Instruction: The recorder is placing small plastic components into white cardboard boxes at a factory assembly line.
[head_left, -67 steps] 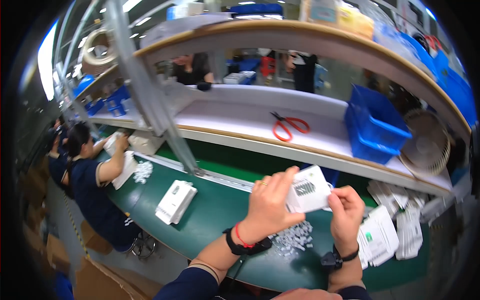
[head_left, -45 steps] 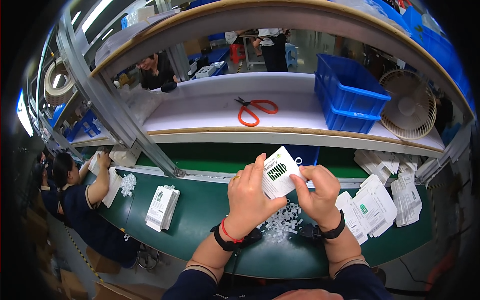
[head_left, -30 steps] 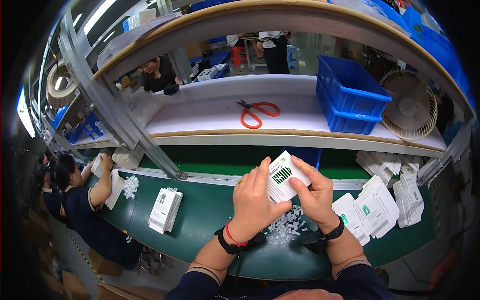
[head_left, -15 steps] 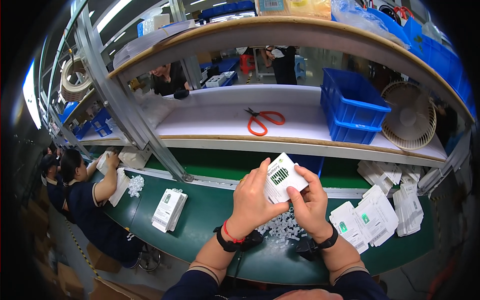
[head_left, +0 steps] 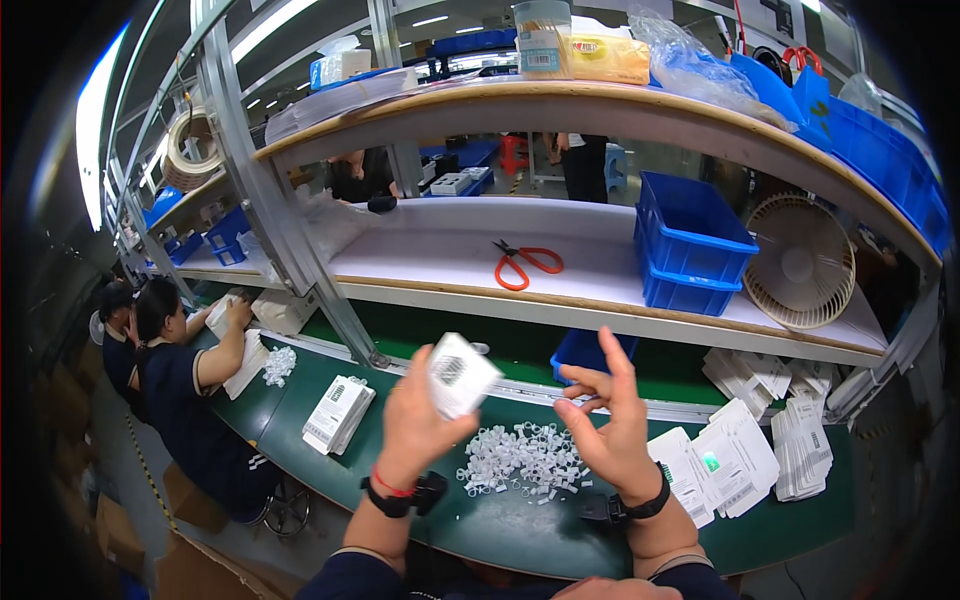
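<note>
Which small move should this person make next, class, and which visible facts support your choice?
Probably the left hand should lower its white box onto the stack of boxes to its left. That hand alone holds the box, similar-looking boxes already lie in the stack, and the right hand is open and holds nothing.

The box (head_left: 463,378) is white with a dark printed patch; the plastic bits (head_left: 525,458) are whitish, the table (head_left: 500,535) deep green — scissors (head_left: 520,254) red-handled, bins (head_left: 700,258) bright blue, fan (head_left: 797,263) cream.
</note>
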A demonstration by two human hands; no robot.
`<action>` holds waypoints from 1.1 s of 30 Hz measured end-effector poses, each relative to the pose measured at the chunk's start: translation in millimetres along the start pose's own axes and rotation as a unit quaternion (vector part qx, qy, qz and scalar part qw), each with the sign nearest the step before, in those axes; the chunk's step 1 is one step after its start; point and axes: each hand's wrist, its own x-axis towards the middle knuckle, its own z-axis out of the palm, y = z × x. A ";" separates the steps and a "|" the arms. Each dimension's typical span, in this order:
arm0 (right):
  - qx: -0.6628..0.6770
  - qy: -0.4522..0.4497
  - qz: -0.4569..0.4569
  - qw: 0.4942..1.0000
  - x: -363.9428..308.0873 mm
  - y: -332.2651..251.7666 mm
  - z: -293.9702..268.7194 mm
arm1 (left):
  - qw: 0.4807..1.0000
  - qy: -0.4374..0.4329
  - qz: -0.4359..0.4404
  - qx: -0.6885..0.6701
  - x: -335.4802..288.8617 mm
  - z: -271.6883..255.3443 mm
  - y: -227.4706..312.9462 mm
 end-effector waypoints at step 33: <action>-0.543 -0.086 0.318 0.772 -119.9 53.0 -116.9 | 0.958 -0.256 0.116 -0.058 -64.1 61.2 -72.3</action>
